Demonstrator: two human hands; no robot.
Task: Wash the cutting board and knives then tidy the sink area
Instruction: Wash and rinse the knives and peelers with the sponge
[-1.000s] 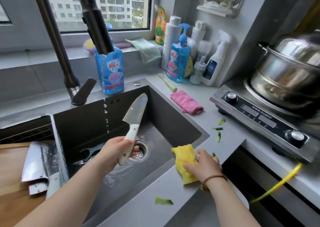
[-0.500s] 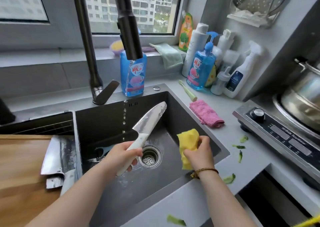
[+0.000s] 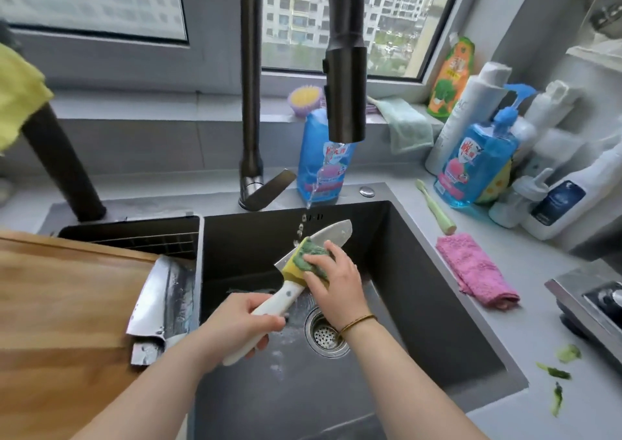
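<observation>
left hand (image 3: 240, 322) grips white-handled knife (image 3: 296, 274) at frame centre | right hand (image 3: 336, 276) clamps yellow-green sponge (image 3: 304, 258) on blade | faucet (image 3: 346, 69) dribbles above | cleaver (image 3: 158, 305) on cutting board (image 3: 60, 305), left

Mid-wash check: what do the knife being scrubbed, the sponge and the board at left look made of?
The knife: blade looks like steel, pale grey with a dull sheen; handle smooth white, probably plastic. The sponge: yellow foam with a rough green scouring face. The cutting board: wood, warm brown with visible grain; species unclear.
</observation>
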